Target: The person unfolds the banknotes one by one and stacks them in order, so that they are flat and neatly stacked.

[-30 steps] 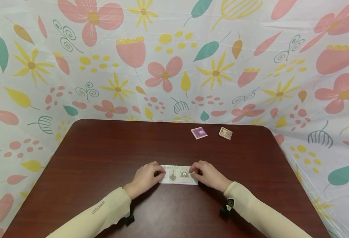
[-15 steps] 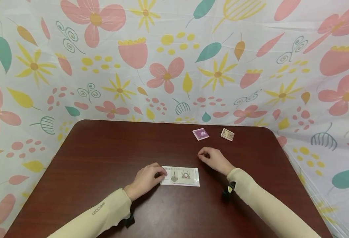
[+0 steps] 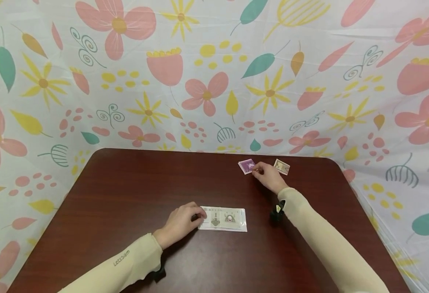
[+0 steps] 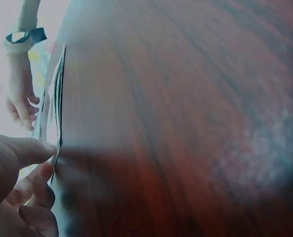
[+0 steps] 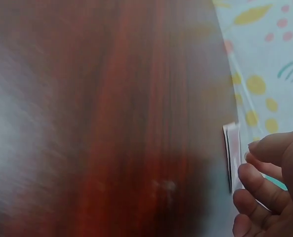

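In the head view, a stack of white printed paper notes (image 3: 229,219), the top one marked with a 1, lies flat on the table. My left hand (image 3: 182,221) pinches its left end between thumb and fingers; the stack's layered edge (image 4: 59,98) shows in the left wrist view. Farther back, my right hand (image 3: 269,177) reaches to a small purple folded paper (image 3: 246,166), its fingertips overlapping the lower right corner. The right wrist view shows the folded paper's pale edge (image 5: 233,158) just beyond slightly parted thumb and fingers.
A small tan folded paper (image 3: 282,167) lies just behind my right hand, near the far edge of the dark red-brown table (image 3: 144,183). A flower-printed cloth (image 3: 203,114) hangs behind the table and along both sides.
My right hand has let go of the white stack's right end and moved back and right to the purple paper. My left hand stays at the stack's left end.
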### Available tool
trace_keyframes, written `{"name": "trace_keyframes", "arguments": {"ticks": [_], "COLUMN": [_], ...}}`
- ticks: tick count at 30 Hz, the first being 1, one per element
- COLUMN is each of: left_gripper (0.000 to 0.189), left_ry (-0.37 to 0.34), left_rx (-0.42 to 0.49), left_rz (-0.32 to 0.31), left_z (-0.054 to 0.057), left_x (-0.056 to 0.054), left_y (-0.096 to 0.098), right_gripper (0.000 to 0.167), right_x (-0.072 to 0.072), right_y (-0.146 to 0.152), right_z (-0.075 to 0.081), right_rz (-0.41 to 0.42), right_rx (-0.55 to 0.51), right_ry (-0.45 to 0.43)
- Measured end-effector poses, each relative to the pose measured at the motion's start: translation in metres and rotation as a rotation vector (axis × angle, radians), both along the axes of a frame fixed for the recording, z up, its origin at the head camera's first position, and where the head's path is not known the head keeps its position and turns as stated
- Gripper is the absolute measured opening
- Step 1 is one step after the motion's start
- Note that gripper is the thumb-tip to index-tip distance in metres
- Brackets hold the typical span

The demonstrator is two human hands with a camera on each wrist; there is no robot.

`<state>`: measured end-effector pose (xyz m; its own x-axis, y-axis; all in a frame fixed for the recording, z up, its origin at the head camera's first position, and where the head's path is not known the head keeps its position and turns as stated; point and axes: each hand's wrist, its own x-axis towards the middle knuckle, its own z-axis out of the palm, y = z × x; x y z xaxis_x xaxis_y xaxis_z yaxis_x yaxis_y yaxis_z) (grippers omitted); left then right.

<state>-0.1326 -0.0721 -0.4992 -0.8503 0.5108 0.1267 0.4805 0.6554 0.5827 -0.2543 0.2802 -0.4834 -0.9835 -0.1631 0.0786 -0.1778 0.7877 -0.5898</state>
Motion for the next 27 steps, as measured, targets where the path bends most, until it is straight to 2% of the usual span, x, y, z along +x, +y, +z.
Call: {"name": "trace_keyframes", "arguments": {"ticks": [9, 15, 21, 27], "left_gripper": [0.011, 0.011, 0.011, 0.011], "left_ry": [0.018, 0.018, 0.012, 0.023], "left_rx": [-0.006, -0.008, -0.004, -0.01], "left_rz": [-0.011, -0.013, -0.021, -0.02], "left_z": [-0.001, -0.001, 0.0, 0.0], "left_x": [-0.003, -0.003, -0.003, -0.003], "left_y": [-0.001, 0.0, 0.0, -0.002], "right_gripper": [0.017, 0.029, 0.039, 0.033], "right_x": [-0.031, -0.045, -0.049, -0.051], "right_y": [0.001, 0.0, 0.001, 0.0], "right_z": [-0.002, -0.005, -0.008, -0.007], "right_rz": [-0.063, -0.033, 0.019, 0.054], "right_rx": [0.048, 0.099, 0.164, 0.249], "right_ry": [0.013, 0.0, -0.005, 0.012]}}
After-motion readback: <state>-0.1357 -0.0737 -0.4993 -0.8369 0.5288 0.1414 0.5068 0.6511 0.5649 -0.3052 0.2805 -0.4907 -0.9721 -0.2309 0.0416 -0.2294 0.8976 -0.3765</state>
